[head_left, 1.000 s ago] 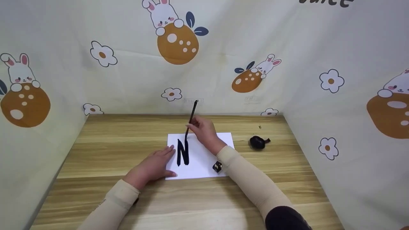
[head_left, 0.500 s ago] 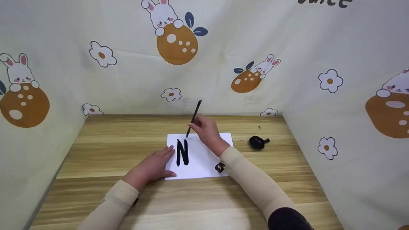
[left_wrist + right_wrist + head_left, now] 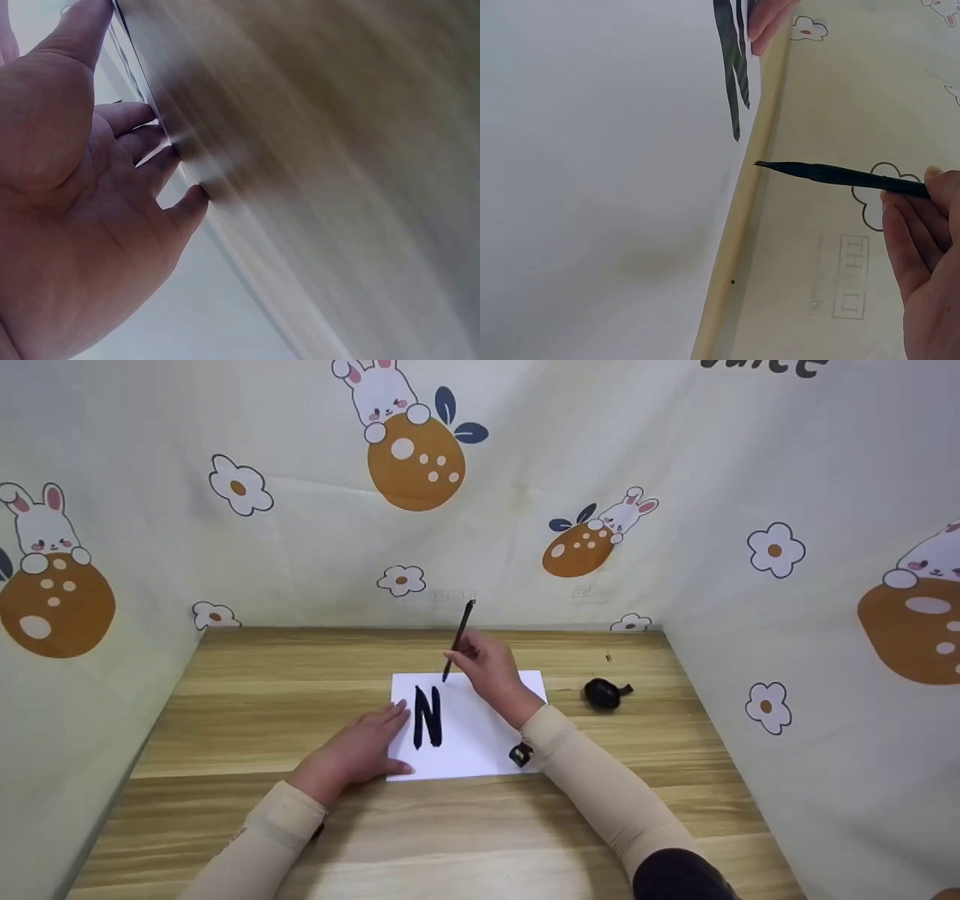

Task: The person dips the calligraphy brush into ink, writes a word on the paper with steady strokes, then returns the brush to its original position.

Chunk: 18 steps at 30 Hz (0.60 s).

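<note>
A sheet of white paper (image 3: 476, 742) lies on the wooden table, with a bold black letter N (image 3: 429, 718) on its left part. My left hand (image 3: 360, 746) rests flat on the paper's left edge, fingers spread; in the left wrist view that hand (image 3: 97, 180) shows its palm, with fingertips at the surface. Between thumb and fingers my right hand (image 3: 491, 669) pinches a dark writing brush (image 3: 459, 639) near the paper's top edge. The right wrist view shows the brush (image 3: 832, 174) with its pointed tip apart from the paper, beyond the black strokes.
Right of the paper sits a round, glossy black object (image 3: 602, 694) with a short stub. A small dark mark (image 3: 608, 658) lies behind it. Cloth walls (image 3: 315, 547) printed with rabbits and flowers enclose the table (image 3: 262, 720) at the back and sides.
The brush tip has come away from the top of the N's right stroke. My right hand has shifted slightly right with the brush. My left hand has stayed in place.
</note>
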Each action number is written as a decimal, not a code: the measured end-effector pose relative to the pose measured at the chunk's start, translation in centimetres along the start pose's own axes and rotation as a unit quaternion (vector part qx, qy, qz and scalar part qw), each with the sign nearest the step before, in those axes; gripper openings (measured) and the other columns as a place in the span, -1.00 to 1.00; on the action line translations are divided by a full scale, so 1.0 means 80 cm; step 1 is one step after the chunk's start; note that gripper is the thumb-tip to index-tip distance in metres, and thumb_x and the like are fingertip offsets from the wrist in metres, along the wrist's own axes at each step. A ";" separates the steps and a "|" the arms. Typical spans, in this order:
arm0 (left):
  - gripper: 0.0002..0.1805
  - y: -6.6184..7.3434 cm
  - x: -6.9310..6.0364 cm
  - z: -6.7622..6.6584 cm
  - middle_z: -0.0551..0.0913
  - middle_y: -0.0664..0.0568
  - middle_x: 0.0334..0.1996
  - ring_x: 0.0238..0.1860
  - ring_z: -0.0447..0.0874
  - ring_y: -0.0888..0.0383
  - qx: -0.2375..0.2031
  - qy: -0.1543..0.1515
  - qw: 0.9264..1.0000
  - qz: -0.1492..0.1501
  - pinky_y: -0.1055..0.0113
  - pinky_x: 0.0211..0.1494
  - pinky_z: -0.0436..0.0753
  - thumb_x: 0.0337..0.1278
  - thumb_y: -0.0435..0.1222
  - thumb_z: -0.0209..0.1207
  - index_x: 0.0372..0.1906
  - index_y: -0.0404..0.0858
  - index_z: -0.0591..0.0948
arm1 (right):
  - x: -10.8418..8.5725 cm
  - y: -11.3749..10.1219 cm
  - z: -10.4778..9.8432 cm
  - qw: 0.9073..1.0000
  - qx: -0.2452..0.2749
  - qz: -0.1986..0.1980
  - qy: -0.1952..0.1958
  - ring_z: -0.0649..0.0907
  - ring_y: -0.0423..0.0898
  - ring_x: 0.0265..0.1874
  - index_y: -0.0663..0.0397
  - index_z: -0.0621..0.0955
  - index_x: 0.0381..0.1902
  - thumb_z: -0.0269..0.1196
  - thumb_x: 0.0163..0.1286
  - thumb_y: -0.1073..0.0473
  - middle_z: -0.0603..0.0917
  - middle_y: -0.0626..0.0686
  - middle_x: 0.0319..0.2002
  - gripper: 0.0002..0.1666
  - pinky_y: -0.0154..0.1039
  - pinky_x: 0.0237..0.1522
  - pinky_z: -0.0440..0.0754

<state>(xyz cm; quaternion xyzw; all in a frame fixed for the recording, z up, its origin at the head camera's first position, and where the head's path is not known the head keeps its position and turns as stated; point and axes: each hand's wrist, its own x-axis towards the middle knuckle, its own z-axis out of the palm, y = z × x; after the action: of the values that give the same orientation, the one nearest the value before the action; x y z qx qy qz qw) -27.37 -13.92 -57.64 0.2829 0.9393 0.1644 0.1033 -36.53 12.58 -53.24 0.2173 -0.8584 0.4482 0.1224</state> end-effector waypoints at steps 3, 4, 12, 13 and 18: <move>0.13 0.000 0.001 0.001 0.22 -0.37 0.71 0.70 0.19 -0.34 -0.003 -0.002 1.000 -0.003 -0.38 0.65 0.27 0.31 0.16 0.50 0.65 -0.51 0.32 | -0.002 0.001 -0.001 1.000 0.000 -0.005 -0.002 0.79 -0.22 -0.24 0.01 0.75 -0.14 0.47 0.57 0.12 0.83 -0.10 -0.25 -0.89 -0.25 -0.13 0.81; 0.13 0.000 0.000 0.000 0.22 -0.36 0.71 0.70 0.19 -0.34 -0.004 -0.003 1.000 -0.005 -0.37 0.65 0.26 0.32 0.16 0.49 0.66 -0.51 0.32 | -0.002 0.001 -0.001 1.000 -0.001 -0.008 -0.003 0.79 -0.22 -0.23 0.02 0.75 -0.14 0.46 0.57 0.13 0.84 -0.09 -0.25 -0.90 -0.25 -0.13 0.82; 0.12 -0.001 0.000 0.001 0.22 -0.35 0.71 0.70 0.20 -0.33 -0.010 0.004 1.000 -0.005 -0.37 0.65 0.26 0.30 0.15 0.50 0.65 -0.51 0.33 | -0.007 0.001 0.001 1.000 0.002 -0.015 -0.017 0.83 -0.18 -0.17 0.08 0.77 -0.11 0.44 0.58 0.20 0.85 -0.06 -0.21 -0.94 -0.26 -0.03 0.82; 0.12 -0.001 -0.001 0.001 0.23 -0.35 0.71 0.70 0.20 -0.33 -0.014 0.006 1.000 -0.005 -0.37 0.65 0.27 0.30 0.14 0.51 0.65 -0.51 0.33 | -0.008 0.002 0.002 1.000 0.003 -0.014 -0.020 0.83 -0.18 -0.16 0.09 0.77 -0.10 0.44 0.58 0.21 0.86 -0.05 -0.20 -0.93 -0.26 -0.02 0.82; 0.10 0.002 -0.003 -0.001 0.23 -0.36 0.70 0.70 0.19 -0.35 -0.025 0.008 1.000 -0.002 -0.37 0.66 0.25 0.30 0.10 0.53 0.63 -0.54 0.34 | -0.010 0.004 0.005 1.000 0.002 -0.005 -0.028 0.84 -0.18 -0.13 0.09 0.77 -0.08 0.43 0.60 0.20 0.87 -0.04 -0.17 -0.93 -0.29 0.01 0.81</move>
<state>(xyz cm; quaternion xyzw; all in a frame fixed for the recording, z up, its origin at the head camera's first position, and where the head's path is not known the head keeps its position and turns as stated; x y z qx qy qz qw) -27.13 -13.96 -57.51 0.2766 0.9363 0.1904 0.1029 -36.01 12.65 -54.03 0.2340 -0.8595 0.4434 0.0999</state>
